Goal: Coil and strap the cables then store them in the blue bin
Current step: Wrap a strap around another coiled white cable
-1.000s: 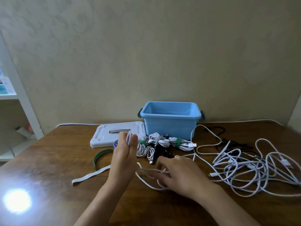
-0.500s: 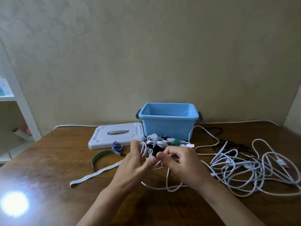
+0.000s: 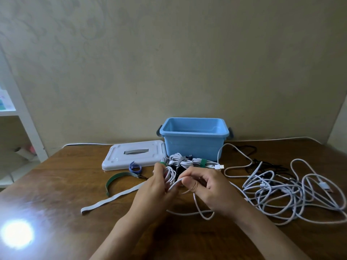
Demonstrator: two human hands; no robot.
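both hands meet over the middle of the wooden table [image 3: 56, 184]. the left hand [image 3: 155, 192] has its fingers curled round a small coil of white cable [image 3: 170, 175], holding the loops upright. the right hand [image 3: 210, 190] pinches a strand of the same white cable between thumb and fingers, and that strand trails down under the wrist onto the table. just behind the hands lie strapped cable bundles [image 3: 189, 162], one bound with a green strap. the blue bin [image 3: 194, 139] stands open at the back by the wall, with its white lid [image 3: 131, 156] flat beside it on the left. a loose tangle of white cables [image 3: 293, 190] sprawls to the right. a green strap [image 3: 116, 180], a grey strap [image 3: 112, 197] and a small blue strap [image 3: 135, 167] lie to the left. no brand, label or writing can be read anywhere.
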